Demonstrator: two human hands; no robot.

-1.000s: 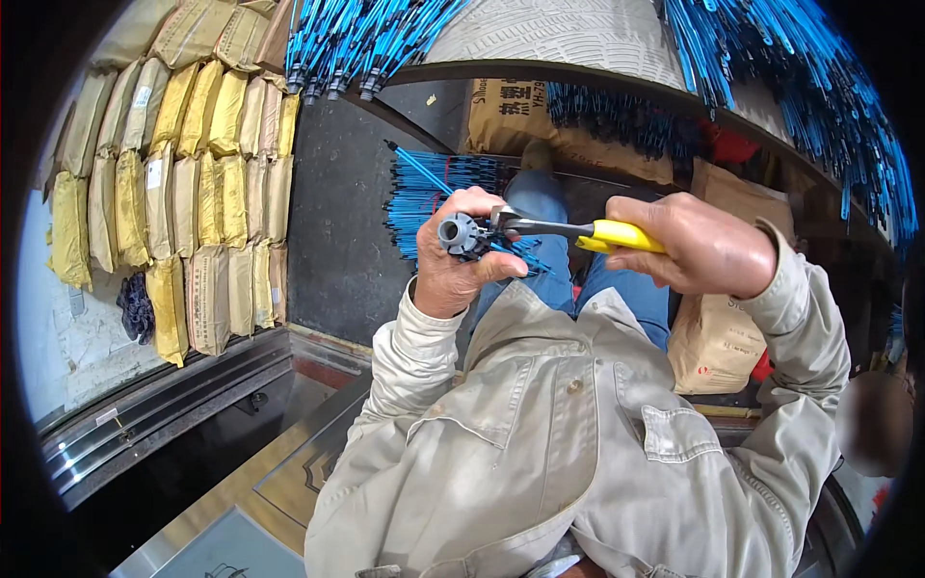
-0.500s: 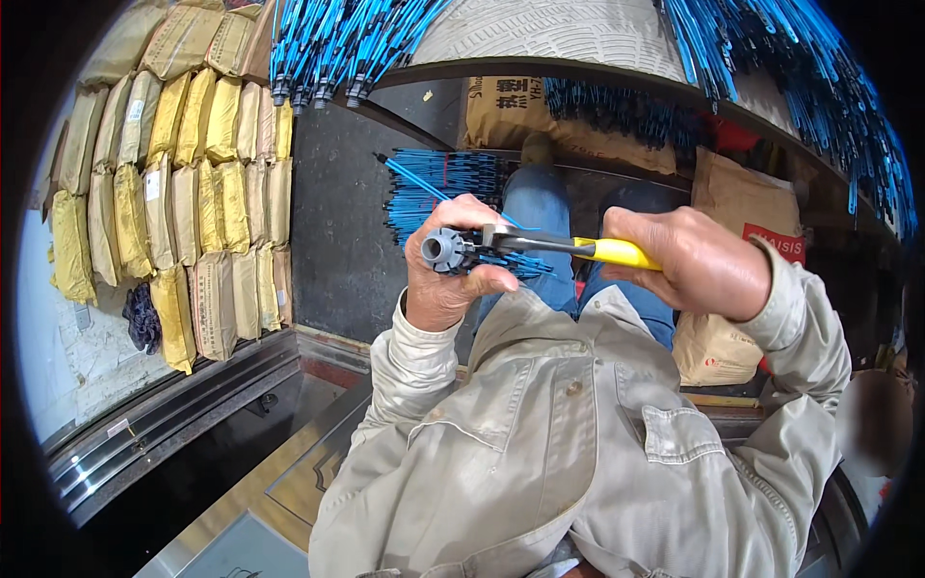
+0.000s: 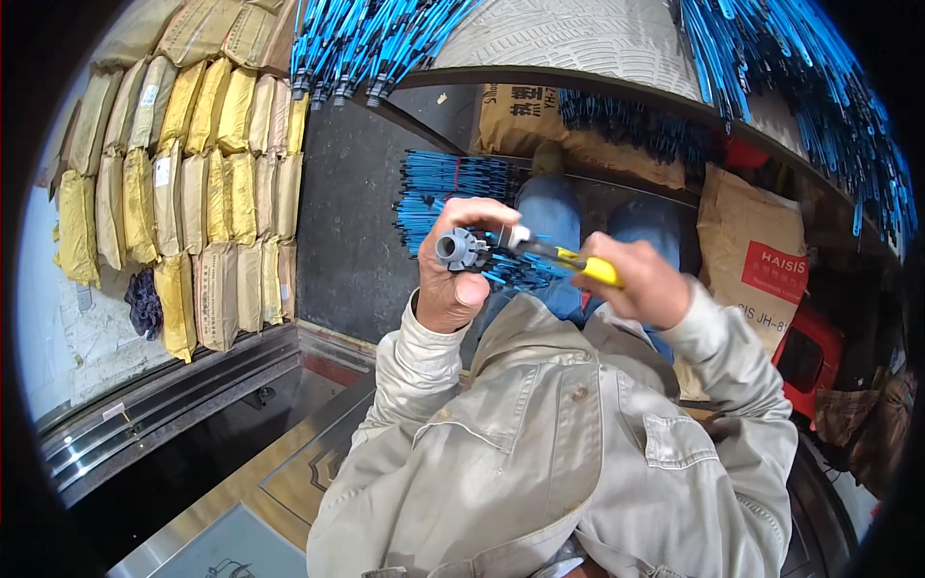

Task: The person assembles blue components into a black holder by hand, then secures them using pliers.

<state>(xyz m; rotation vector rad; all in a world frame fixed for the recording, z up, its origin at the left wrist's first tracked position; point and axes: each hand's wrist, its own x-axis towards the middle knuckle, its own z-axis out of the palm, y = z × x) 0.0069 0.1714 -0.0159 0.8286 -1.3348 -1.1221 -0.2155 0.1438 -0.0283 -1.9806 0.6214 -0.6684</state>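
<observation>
My left hand (image 3: 445, 294) is closed around a grey slotted tube fitting (image 3: 462, 250) whose round open end faces up. Thin blue-and-black sticks (image 3: 528, 270) fan out to the right from behind the fitting, in or against the same grip. In my right hand (image 3: 646, 286) are pliers with yellow handles (image 3: 599, 270), fingers wrapped round them. The pliers' head is smeared by motion beside the left fingers, so I cannot tell whether its jaws touch anything. Both hands are above my lap.
Beyond the left hand, bundled blue sticks (image 3: 445, 183) lie low down. Blue sticks (image 3: 371, 43) overhang the edge of a grey-topped table (image 3: 578, 39), with more hanging at right (image 3: 819, 106). Stacked yellow and tan packages (image 3: 198, 193) fill the left. A brown paper sack (image 3: 742, 226) stands right of my legs.
My right hand and the pliers' handles have moved left, closer to the left hand. A blue stick that jutted up and left past my left hand no longer shows there.
</observation>
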